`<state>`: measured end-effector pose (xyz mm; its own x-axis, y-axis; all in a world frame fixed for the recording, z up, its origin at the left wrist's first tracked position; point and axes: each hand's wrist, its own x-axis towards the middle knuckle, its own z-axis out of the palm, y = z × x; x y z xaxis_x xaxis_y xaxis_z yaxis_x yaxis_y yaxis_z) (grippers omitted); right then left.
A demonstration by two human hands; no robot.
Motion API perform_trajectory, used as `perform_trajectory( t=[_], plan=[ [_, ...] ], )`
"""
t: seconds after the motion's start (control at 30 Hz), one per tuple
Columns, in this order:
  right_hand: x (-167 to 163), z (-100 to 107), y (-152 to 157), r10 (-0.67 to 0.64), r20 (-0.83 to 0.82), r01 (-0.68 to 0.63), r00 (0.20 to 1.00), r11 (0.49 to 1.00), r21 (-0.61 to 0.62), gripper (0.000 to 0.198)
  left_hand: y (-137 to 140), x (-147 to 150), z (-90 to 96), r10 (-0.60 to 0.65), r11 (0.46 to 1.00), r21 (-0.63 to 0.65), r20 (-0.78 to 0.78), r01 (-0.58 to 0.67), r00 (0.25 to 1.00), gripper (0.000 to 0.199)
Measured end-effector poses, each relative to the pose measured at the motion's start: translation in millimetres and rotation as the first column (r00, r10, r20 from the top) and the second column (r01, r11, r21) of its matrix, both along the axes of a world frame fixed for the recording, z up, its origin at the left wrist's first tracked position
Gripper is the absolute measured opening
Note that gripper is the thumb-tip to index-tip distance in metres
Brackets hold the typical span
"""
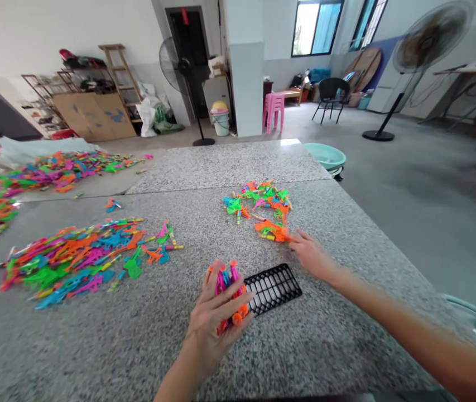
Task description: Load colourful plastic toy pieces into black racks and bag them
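My left hand [216, 307] curls over a bunch of colourful plastic pieces with orange round ends [238, 318]; its fingers hide much of them. These stand at the left end of a black plastic grid tray [274, 287], whose right part shows open cells. My right hand [308, 254] has its fingers closed on the end of an orange toy gun [277, 231], beside the tray's far edge. A yellow-tipped piece lies against that gun. Just beyond it is a small heap of mixed toy guns [263, 198] in green, orange, blue and pink.
A larger pile of coloured toy pieces [78, 251] lies on the speckled stone table [158, 340] to the left. More heaps [70, 167] spread at the far left. A turquoise basin [325, 156] stands past the right edge; standing fans [183, 67] are farther off.
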<state>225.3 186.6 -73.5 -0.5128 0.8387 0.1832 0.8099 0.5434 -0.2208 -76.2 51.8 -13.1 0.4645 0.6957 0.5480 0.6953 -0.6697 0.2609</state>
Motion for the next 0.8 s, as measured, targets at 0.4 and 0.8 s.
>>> perform_trajectory(
  t=[0.4, 0.8],
  plan=[
    [-58, 26, 23, 0.085, 0.194, -0.106, 0.977, 0.990, 0.097, 0.027, 4, 51, 11.1, -0.044, 0.998, -0.050, 0.035, 0.046, 0.998, 0.035],
    [47, 7, -7, -0.277, -0.183, 0.248, 0.943, 0.954, -0.168, 0.018, 6, 49, 9.7, -0.026, 0.995, -0.098, 0.043, 0.030, 0.999, 0.035]
  ],
)
